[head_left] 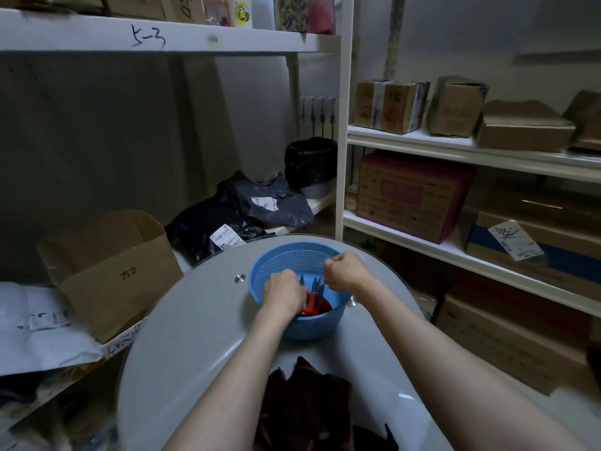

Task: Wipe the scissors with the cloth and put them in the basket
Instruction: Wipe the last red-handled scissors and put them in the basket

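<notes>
Over the basket [292, 260], head view: left hand [284, 294] curls onto the red-handled scissors [313, 305] lying inside; right hand [344, 271] is fisted beside them (holding what, can't tell). Cloth [309, 402] lies nearer on table [195, 336]. Scissors likely stiff, light, sharp-tipped; grab by handles.

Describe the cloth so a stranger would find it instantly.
Start at the round grey table. On its near edge, closest to the camera, lies a crumpled dark brown cloth. It is the only fabric there; the blue plastic basket sits beyond it.
</notes>
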